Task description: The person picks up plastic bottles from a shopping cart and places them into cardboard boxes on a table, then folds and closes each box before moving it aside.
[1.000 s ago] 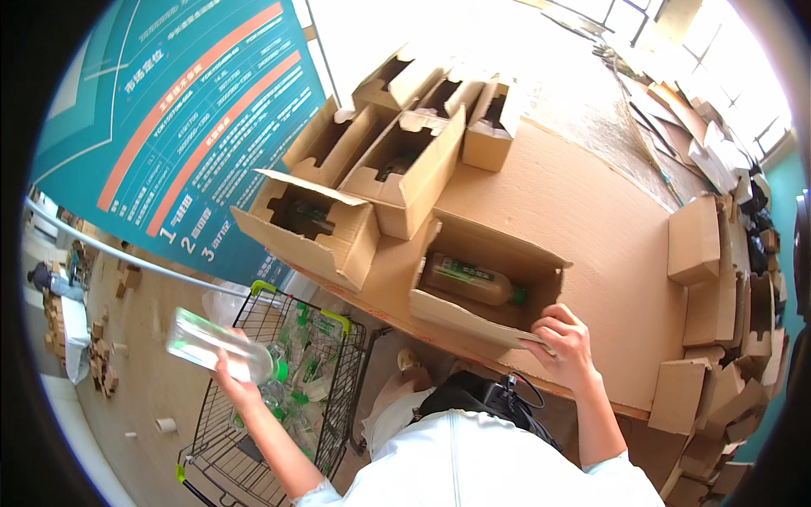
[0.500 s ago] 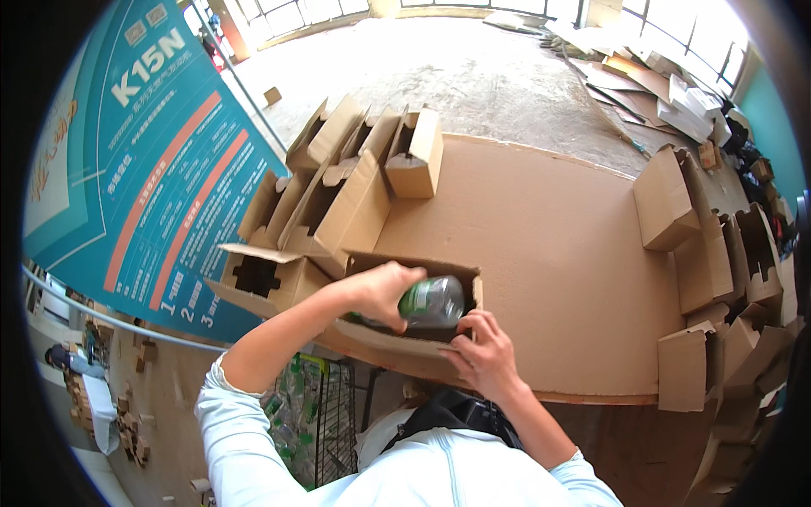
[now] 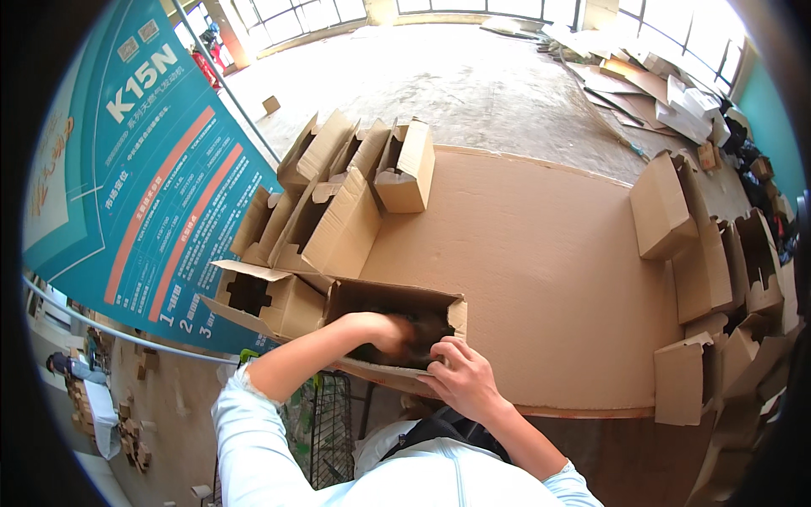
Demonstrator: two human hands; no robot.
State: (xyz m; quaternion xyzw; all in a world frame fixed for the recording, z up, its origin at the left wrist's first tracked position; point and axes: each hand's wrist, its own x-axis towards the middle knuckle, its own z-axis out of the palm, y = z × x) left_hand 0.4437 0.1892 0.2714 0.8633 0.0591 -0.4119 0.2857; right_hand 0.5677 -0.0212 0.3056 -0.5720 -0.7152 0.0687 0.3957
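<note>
The left hand (image 3: 384, 333) is inside the open rectangular brown cardboard box (image 3: 397, 295); I cannot tell its hidden fingers' state. The right hand (image 3: 461, 380) is clamped on the box's near right corner, at the flat brown table's (image 3: 532, 279) near edge.

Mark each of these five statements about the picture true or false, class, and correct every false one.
1. The left hand reaches inside an open rectangular brown cardboard box. True.
2. The right hand lies flat on the brown cardboard tabletop. False: it holds the box at its near right corner.
3. A tall teal printed panel stands on the left. True.
4. The black wire cart stands on top of the table. False: it is below, at the table's near side, toward the left.
5. More open brown cardboard boxes cluster on the tabletop's left side. True.
</note>
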